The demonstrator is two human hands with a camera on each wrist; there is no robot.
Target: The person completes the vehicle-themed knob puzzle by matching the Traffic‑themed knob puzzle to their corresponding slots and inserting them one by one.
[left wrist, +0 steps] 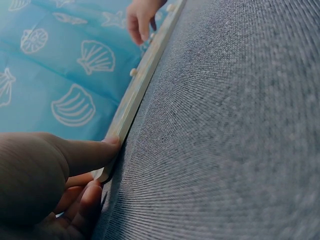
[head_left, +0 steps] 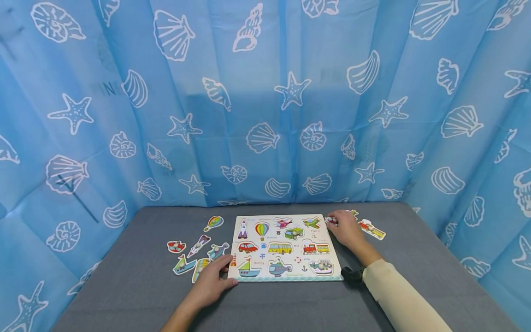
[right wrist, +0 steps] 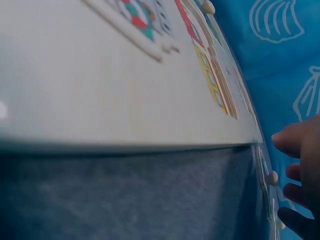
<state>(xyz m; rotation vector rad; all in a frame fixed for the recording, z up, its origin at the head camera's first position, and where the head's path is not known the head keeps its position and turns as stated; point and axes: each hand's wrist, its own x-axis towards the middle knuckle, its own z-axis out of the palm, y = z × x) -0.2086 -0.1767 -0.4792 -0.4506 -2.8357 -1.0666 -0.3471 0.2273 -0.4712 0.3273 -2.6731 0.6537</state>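
A wooden puzzle board (head_left: 286, 281) with vehicle pictures lies flat on the grey table. My left hand (head_left: 212, 279) holds its near left corner; in the left wrist view the thumb (left wrist: 95, 156) lies along the near edge and the fingers curl at the side. A ship piece (head_left: 321, 266) with a knob sits at the board's near right. My right hand (head_left: 346, 228) is beyond the far right corner, its fingertips right at a small red-and-white piece (head_left: 331, 221). In the right wrist view, thumb and fingers are spread close over a knob (right wrist: 272, 178).
A train piece (head_left: 372, 229) and a green piece (head_left: 352, 213) lie right of the board. At left are a balloon (head_left: 214, 223), car (head_left: 176, 246), rocket (head_left: 198, 246), sailboat (head_left: 184, 265), submarine (head_left: 217, 251) and bus piece (head_left: 200, 269). A blue curtain (head_left: 257, 106) surrounds the table.
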